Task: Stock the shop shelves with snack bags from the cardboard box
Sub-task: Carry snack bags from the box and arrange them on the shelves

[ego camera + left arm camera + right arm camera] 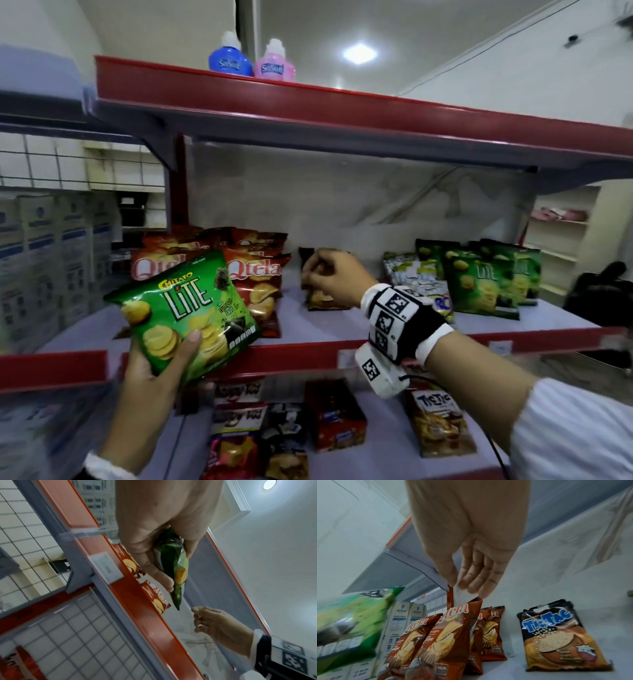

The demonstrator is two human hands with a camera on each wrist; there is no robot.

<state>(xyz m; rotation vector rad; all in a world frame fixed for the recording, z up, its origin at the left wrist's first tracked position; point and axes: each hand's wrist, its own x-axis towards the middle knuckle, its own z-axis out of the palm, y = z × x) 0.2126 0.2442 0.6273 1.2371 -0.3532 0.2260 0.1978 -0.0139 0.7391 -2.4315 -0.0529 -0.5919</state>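
My left hand [161,366] grips a green Chitato Lite bag [185,315] by its lower end, held tilted in front of the middle shelf's red front edge [308,353]. In the left wrist view the same green bag [173,566] is pinched between thumb and fingers. My right hand [325,277] hangs over the shelf with loose fingers and holds nothing. It is just in front of a black-and-orange Tic Tac bag [322,298], which leans against the back wall [556,635]. Brown Qtela bags [447,635] stand below my right hand [467,574]. The cardboard box is out of view.
More green Lite bags [479,281] and white-green bags [414,274] stand at the shelf's right. Shelf room lies between the Qtela bags [253,274] and these. Two bottles [251,58] sit on the top shelf. Snack bags and a red box [334,414] fill the lower shelf. Cartons [51,260] stand left.
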